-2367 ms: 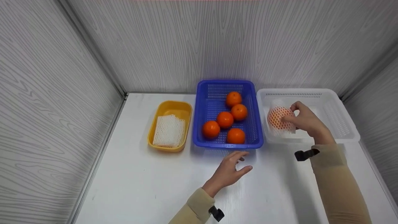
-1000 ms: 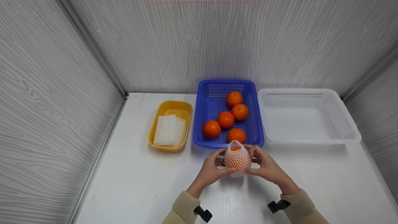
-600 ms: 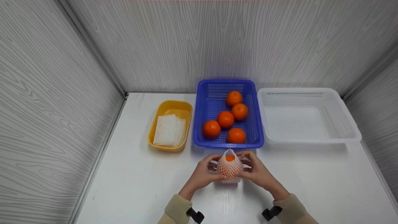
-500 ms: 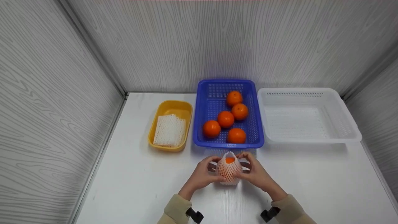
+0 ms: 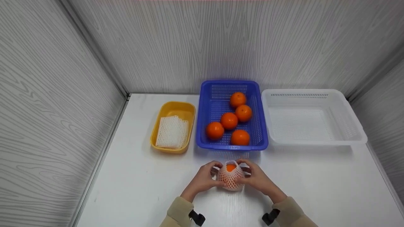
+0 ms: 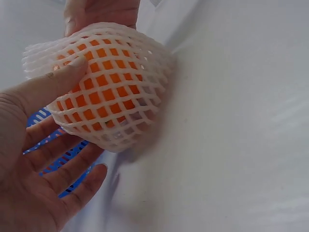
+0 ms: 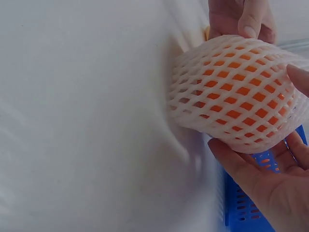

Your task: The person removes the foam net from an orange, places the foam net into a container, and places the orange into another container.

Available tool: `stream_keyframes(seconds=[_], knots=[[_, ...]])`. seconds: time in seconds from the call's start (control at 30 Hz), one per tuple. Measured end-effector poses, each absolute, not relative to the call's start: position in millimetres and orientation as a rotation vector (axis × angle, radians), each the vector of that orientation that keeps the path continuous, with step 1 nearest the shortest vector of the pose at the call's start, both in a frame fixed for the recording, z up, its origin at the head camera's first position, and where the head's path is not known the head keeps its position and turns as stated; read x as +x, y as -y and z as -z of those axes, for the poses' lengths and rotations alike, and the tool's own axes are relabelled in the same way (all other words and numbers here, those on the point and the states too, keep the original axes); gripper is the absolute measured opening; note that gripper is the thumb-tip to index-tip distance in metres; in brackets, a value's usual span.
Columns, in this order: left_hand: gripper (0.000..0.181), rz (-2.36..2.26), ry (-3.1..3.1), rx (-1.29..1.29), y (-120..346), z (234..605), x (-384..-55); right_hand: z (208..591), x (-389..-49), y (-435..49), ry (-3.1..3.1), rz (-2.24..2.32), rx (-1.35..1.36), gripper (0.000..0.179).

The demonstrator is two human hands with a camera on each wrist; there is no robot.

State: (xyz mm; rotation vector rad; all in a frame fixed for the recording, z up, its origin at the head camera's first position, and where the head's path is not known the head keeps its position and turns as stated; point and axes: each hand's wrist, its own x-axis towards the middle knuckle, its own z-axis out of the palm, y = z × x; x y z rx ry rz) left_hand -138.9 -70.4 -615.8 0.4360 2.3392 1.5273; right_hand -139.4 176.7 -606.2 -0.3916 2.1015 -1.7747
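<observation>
An orange in a white foam net sleeve (image 5: 231, 181) is low over the table in front of the blue basket. My left hand (image 5: 203, 178) holds it from the left, thumb on the near side of the net. From the other side my right hand (image 5: 258, 179) grips it, thumb in front and fingers behind. Bare orange skin shows through the sleeve's open top. In the left wrist view the net's mesh (image 6: 104, 87) stretches over the fruit under the left thumb. The right wrist view shows the net-wrapped orange (image 7: 241, 94) between both hands.
Several bare oranges (image 5: 229, 121) lie in the blue basket (image 5: 232, 147). To its left stands a yellow tub (image 5: 176, 106) with folded foam net sleeves (image 5: 172, 132). A white basket (image 5: 300, 119) sits at the right. Grey wood-patterned panels (image 5: 202, 47) enclose the white table (image 5: 132, 176).
The right hand has brought the net-wrapped orange from the white basket to the front of the blue one. My left hand has taken hold too, and both have lowered it toward the table.
</observation>
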Motion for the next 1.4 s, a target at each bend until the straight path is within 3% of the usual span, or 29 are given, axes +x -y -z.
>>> stream_keyframes(seconds=[0.2,0.43,0.77,1.07,1.4], knots=[[0.058,-1.524,-2.351,0.491,70,617,-140,607,-144,-180,-2.141,1.71,-0.461,0.064],[0.074,-1.484,-2.366,0.554,66,616,-138,606,-145,-181,-2.172,1.694,-0.555,0.064],[0.065,-1.45,-2.436,0.578,60,614,-138,606,-143,-178,-2.164,1.687,-0.558,0.066],[0.057,-1.571,-2.41,0.603,60,615,-140,607,-140,-177,-2.197,1.692,-0.556,0.044],[0.045,-1.629,-2.436,0.647,62,614,-141,570,-131,-169,-2.235,1.703,-0.416,0.025]])
